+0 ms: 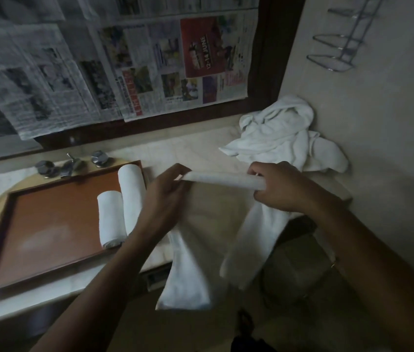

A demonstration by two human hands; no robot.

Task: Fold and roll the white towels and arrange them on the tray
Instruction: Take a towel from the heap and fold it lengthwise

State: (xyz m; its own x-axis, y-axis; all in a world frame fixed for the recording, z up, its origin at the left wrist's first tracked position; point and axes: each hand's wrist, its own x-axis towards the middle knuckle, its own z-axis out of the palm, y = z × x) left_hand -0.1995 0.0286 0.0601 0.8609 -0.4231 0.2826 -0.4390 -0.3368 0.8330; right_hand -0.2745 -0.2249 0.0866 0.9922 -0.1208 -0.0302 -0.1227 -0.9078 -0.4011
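Head view: our left hand point(161, 196) and right hand point(281, 188) pinch the towel point(222, 181); we should roll tight, edges even.

**Operator: visible body parts and items worn**

Two hands and two forearms are in view; nothing above the elbow can be seen.

1. Left hand point(161, 199): bare. Rings or a glove cannot be made out in the dim light.
2. Left forearm point(104, 283): bare along all its visible length, down to the bottom edge of the frame.
3. Right hand point(281, 193): bare, fingernails short.
4. Right forearm point(368, 262): bare along all its visible length, down to the bottom right corner of the frame.
5. Band point(335, 262): thin, brownish-gold, at the lower edge of the right forearm, well back from the wrist. Material and clasp cannot be told.
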